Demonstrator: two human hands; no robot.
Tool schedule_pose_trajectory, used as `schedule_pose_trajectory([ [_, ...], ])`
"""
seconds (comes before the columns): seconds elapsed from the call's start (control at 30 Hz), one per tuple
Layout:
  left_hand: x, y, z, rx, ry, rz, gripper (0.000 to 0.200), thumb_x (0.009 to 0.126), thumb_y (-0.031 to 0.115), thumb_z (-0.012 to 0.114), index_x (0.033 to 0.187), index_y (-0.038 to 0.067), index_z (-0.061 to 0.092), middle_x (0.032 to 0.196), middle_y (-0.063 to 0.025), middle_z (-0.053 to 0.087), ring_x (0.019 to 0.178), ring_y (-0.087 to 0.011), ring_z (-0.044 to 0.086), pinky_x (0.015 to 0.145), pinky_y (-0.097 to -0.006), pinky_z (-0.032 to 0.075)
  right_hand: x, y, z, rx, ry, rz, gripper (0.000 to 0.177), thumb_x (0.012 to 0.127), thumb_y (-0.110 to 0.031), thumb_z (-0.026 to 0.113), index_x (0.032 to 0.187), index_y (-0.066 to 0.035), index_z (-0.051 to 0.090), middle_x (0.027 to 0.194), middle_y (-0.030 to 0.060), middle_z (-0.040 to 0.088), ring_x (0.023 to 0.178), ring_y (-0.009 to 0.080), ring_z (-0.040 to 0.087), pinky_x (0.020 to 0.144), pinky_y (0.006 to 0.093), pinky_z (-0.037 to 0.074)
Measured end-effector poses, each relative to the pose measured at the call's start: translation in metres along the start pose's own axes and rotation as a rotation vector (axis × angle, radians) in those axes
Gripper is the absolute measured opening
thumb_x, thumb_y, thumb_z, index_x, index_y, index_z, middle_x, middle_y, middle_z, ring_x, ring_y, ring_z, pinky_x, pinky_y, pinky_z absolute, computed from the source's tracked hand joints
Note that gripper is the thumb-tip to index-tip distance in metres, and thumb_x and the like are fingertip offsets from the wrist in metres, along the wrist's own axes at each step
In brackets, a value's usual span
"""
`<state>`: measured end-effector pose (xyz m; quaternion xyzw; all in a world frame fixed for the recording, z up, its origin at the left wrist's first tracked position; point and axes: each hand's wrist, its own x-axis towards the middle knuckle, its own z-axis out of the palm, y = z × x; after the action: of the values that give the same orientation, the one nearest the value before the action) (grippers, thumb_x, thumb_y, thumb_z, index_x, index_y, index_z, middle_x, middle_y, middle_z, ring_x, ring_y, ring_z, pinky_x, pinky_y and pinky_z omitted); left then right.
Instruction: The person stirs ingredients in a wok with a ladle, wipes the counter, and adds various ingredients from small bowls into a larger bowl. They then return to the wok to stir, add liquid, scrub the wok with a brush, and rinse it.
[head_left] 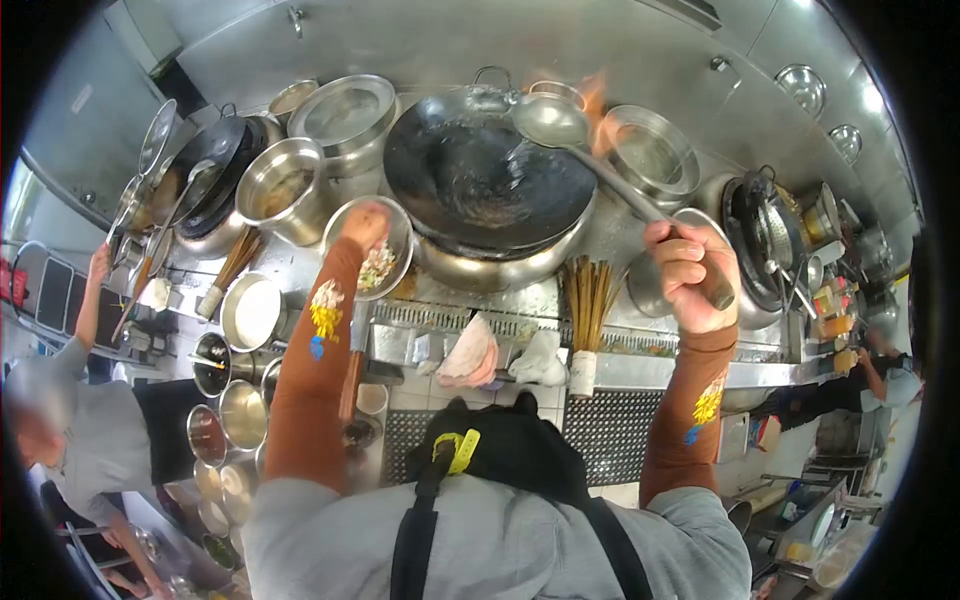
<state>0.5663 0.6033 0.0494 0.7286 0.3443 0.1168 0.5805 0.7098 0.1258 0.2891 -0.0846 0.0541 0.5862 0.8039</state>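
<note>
In the head view my right hand (696,275) is wrapped round the handle of a long metal ladle (552,121). The ladle's bowl hangs over the right rear rim of a large dark wok (490,180). The wok sits on the stove and looks wet and shiny inside. My left hand (367,222) is over a metal bowl (402,245) to the left of the wok, its fingers closed together. Chopped pale and coloured food (376,268) lies in that bowl. What the left hand holds, if anything, is too small to make out.
Flames (592,95) rise behind the wok. Steel pots (284,190) stand at left, a lidded pot (652,155) at right. A bamboo brush (587,310) and cloths (470,355) lie along the front edge. Another person (100,420) works at far left, one (885,385) at far right.
</note>
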Motion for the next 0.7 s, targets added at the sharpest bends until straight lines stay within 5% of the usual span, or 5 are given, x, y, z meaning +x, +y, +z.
schedule_pose_trajectory([
  [0.2, -0.018, 0.046, 0.010, -0.145, -0.106, -0.134, 0.016, 0.083, 0.002, 0.057, 0.099, 0.003, 0.058, 0.083, -0.0082, 0.062, 0.072, -0.0174, 0.063, 0.057, -0.0297, 0.055, 0.018, 0.086, -0.013, -0.059, -0.049, 0.097, 0.047, 0.094, -0.003, 0.043, 0.139, 0.003, 0.034, 0.102, 0.0154, 0.053, 0.069, 0.0132, 0.054, 0.052, 0.0269, 0.048],
  [0.43, 0.017, 0.003, -0.039, -0.237, -0.202, -0.237, 0.011, 0.079, -0.007, 0.061, 0.089, -0.002, 0.060, 0.079, -0.0120, 0.061, 0.074, -0.0229, 0.065, 0.063, -0.0337, 0.059, 0.049, 0.150, 0.016, -0.707, 0.182, 0.078, 0.034, 0.087, -0.002, 0.057, 0.120, -0.003, 0.048, 0.077, 0.0068, 0.059, 0.056, 0.0101, 0.053, 0.044, 0.0242, 0.043],
  [0.5, 0.012, -0.003, -0.050, -0.229, -0.243, -0.239, 0.005, 0.079, -0.006, 0.062, 0.082, -0.003, 0.060, 0.078, -0.0124, 0.060, 0.074, -0.0226, 0.064, 0.064, -0.0336, 0.058, 0.059, 0.157, 0.010, -0.848, 0.153, 0.153, 0.068, 0.084, 0.000, 0.059, 0.145, -0.004, 0.029, 0.088, 0.0085, 0.060, 0.057, 0.0107, 0.052, 0.043, 0.0251, 0.042],
  [0.63, 0.051, -0.050, -0.085, 0.932, -0.453, 0.610, 0.006, 0.083, -0.004, 0.058, 0.089, -0.003, 0.059, 0.081, -0.0135, 0.059, 0.070, -0.0249, 0.062, 0.069, -0.0472, 0.058, 0.083, 0.178, -0.006, -1.173, 0.095, 0.139, 0.075, 0.085, 0.000, 0.058, 0.150, 0.001, 0.020, 0.081, 0.0047, 0.057, 0.056, 0.0095, 0.054, 0.048, 0.0247, 0.046],
  [0.7, 0.045, -0.035, -0.066, 0.076, -0.134, -0.029, 0.004, 0.083, -0.004, 0.057, 0.084, -0.001, 0.059, 0.077, -0.0131, 0.058, 0.066, -0.0256, 0.059, 0.067, -0.0469, 0.057, 0.082, 0.186, -0.011, -1.346, 0.098, 0.139, 0.070, 0.085, 0.001, 0.056, 0.149, 0.001, 0.027, 0.082, 0.0035, 0.058, 0.059, 0.0067, 0.053, 0.051, 0.0224, 0.046],
])
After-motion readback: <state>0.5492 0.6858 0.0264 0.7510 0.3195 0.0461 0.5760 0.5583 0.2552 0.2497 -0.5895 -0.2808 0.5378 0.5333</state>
